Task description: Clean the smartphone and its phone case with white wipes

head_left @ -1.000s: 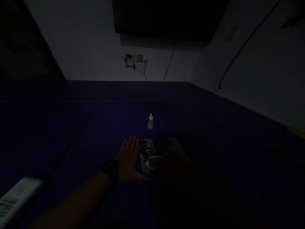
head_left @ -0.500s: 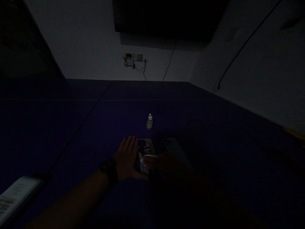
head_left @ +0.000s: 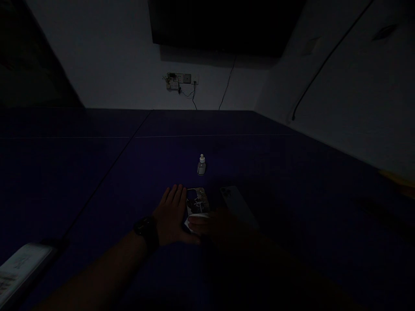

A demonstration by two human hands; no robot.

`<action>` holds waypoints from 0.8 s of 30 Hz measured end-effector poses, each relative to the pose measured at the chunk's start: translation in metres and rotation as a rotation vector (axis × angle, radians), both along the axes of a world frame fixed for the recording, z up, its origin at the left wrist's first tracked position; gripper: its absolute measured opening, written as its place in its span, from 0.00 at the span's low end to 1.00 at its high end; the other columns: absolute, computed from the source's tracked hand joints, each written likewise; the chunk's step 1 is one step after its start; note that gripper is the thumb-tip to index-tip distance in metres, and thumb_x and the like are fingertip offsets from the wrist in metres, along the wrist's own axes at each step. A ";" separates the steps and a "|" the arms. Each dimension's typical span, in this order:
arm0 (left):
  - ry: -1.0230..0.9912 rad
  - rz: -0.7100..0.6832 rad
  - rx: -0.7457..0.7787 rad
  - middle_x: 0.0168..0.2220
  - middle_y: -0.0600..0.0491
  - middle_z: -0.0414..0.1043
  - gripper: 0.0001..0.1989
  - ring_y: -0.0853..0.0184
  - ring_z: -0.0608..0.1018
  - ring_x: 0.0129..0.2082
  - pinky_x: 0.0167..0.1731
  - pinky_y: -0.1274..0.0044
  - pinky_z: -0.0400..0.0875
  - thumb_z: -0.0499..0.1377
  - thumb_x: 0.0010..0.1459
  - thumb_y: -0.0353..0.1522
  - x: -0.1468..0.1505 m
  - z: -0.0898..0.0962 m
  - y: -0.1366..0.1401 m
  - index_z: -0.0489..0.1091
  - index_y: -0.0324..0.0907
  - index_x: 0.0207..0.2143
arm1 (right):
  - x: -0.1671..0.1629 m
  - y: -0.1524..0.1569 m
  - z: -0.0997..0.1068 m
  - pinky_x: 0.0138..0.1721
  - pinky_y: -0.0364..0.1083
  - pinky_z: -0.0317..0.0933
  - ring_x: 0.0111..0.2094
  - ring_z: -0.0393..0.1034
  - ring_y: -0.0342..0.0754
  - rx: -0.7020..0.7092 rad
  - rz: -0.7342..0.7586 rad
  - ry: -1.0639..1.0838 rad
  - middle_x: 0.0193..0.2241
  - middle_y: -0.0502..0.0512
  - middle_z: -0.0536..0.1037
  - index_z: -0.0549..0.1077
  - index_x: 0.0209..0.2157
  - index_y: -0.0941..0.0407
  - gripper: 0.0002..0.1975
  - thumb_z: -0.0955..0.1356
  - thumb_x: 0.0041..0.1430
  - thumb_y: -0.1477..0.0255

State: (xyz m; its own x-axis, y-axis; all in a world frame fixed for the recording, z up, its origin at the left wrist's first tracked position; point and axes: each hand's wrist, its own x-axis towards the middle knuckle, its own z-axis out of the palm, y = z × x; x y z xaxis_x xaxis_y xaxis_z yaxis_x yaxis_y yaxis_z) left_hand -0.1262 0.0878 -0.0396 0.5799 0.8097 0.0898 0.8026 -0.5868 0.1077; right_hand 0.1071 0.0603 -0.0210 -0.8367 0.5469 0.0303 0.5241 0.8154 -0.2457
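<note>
A patterned phone case (head_left: 199, 199) with a camera cutout lies flat on the dark purple surface. My left hand (head_left: 171, 216), with a black watch on its wrist, rests flat along the case's left side, fingers stretched out and thumb across its lower end. My right hand (head_left: 214, 224) presses a folded white wipe (head_left: 191, 220) onto the lower part of the case; much of this hand is lost in the dark. Right of it lies a phone (head_left: 239, 205), back side up, partly hidden by my right hand and arm. A small clear dropper bottle (head_left: 201, 166) with a white top stands beyond the case.
A white box or packet (head_left: 27, 263) lies at the lower left. Ahead is a wall with sockets (head_left: 181, 78) and hanging cables, below a large dark screen (head_left: 223, 26). Something yellow (head_left: 397, 178) lies at the right edge by the wall.
My right hand has slid the wipe down the case toward me, showing more of the pattern. My left hand keeps its place on the case.
</note>
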 end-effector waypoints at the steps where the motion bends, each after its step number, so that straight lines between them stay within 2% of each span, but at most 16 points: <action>1: -0.010 -0.006 0.017 0.69 0.25 0.45 0.76 0.35 0.51 0.69 0.65 0.51 0.44 0.47 0.32 0.75 -0.001 -0.002 0.001 0.46 0.25 0.69 | 0.002 0.001 0.003 0.47 0.50 0.61 0.49 0.73 0.50 -0.012 0.002 -0.007 0.59 0.52 0.73 0.68 0.61 0.47 0.24 0.62 0.65 0.73; 4: -0.014 -0.016 0.034 0.69 0.26 0.45 0.75 0.35 0.50 0.69 0.65 0.51 0.44 0.47 0.33 0.75 -0.002 -0.005 0.002 0.44 0.27 0.69 | 0.012 0.004 0.012 0.44 0.49 0.60 0.41 0.75 0.48 -0.019 -0.110 -0.059 0.53 0.51 0.79 0.75 0.54 0.46 0.20 0.63 0.64 0.76; 6: 0.004 -0.015 0.016 0.69 0.25 0.44 0.76 0.35 0.50 0.69 0.65 0.51 0.45 0.47 0.33 0.75 -0.002 -0.005 0.002 0.45 0.25 0.69 | 0.015 0.004 0.013 0.44 0.49 0.59 0.39 0.75 0.48 -0.003 -0.194 -0.073 0.52 0.52 0.79 0.75 0.53 0.46 0.21 0.62 0.64 0.77; 9: 0.007 -0.017 0.019 0.69 0.25 0.45 0.76 0.35 0.51 0.68 0.65 0.50 0.46 0.47 0.32 0.75 -0.002 -0.002 0.002 0.46 0.26 0.69 | 0.007 0.000 0.005 0.46 0.51 0.58 0.46 0.74 0.50 0.006 -0.186 -0.035 0.59 0.54 0.73 0.69 0.60 0.47 0.24 0.61 0.64 0.75; 10: 0.003 -0.015 0.023 0.68 0.25 0.46 0.76 0.35 0.52 0.68 0.65 0.50 0.46 0.47 0.32 0.75 -0.001 -0.002 0.002 0.46 0.26 0.69 | 0.004 -0.001 0.001 0.48 0.52 0.57 0.51 0.72 0.52 -0.001 -0.155 -0.023 0.61 0.55 0.70 0.67 0.62 0.49 0.25 0.62 0.64 0.74; 12: -0.003 -0.002 0.022 0.68 0.25 0.46 0.76 0.35 0.52 0.68 0.65 0.50 0.47 0.47 0.32 0.75 -0.001 0.000 0.001 0.46 0.25 0.68 | -0.001 -0.003 -0.003 0.48 0.53 0.57 0.52 0.71 0.53 -0.010 -0.086 -0.018 0.62 0.54 0.69 0.65 0.63 0.48 0.26 0.63 0.64 0.71; 14: 0.000 0.005 0.006 0.68 0.24 0.45 0.77 0.34 0.51 0.68 0.65 0.50 0.47 0.47 0.32 0.75 -0.001 0.000 0.001 0.46 0.23 0.68 | 0.002 -0.003 -0.001 0.47 0.52 0.57 0.47 0.73 0.52 -0.018 -0.073 -0.016 0.59 0.51 0.73 0.69 0.59 0.45 0.23 0.64 0.64 0.71; 16: 0.001 -0.004 0.007 0.69 0.24 0.45 0.76 0.34 0.51 0.68 0.65 0.50 0.46 0.47 0.32 0.75 -0.002 -0.001 0.001 0.45 0.24 0.68 | 0.008 -0.002 0.003 0.45 0.50 0.57 0.40 0.75 0.49 -0.008 -0.134 -0.018 0.54 0.49 0.78 0.75 0.54 0.43 0.20 0.63 0.63 0.73; 18: -0.002 -0.023 0.020 0.69 0.26 0.44 0.75 0.35 0.51 0.68 0.65 0.51 0.44 0.48 0.33 0.75 -0.003 -0.002 0.001 0.44 0.27 0.69 | 0.013 -0.001 0.007 0.46 0.50 0.58 0.38 0.75 0.47 0.019 -0.186 -0.027 0.52 0.49 0.79 0.75 0.52 0.43 0.21 0.62 0.63 0.75; 21: -0.006 -0.026 0.017 0.69 0.26 0.44 0.75 0.35 0.51 0.68 0.65 0.50 0.44 0.48 0.33 0.75 -0.003 -0.003 0.002 0.43 0.26 0.69 | 0.007 -0.004 0.005 0.49 0.52 0.58 0.45 0.74 0.50 0.034 -0.200 -0.035 0.58 0.52 0.74 0.70 0.59 0.44 0.25 0.62 0.63 0.75; 24: 0.002 -0.008 -0.005 0.68 0.23 0.44 0.76 0.33 0.51 0.68 0.65 0.49 0.46 0.47 0.32 0.75 -0.002 -0.001 0.002 0.45 0.24 0.69 | -0.001 -0.006 0.001 0.48 0.54 0.58 0.51 0.72 0.53 0.002 -0.124 -0.039 0.61 0.54 0.71 0.66 0.62 0.45 0.26 0.63 0.63 0.71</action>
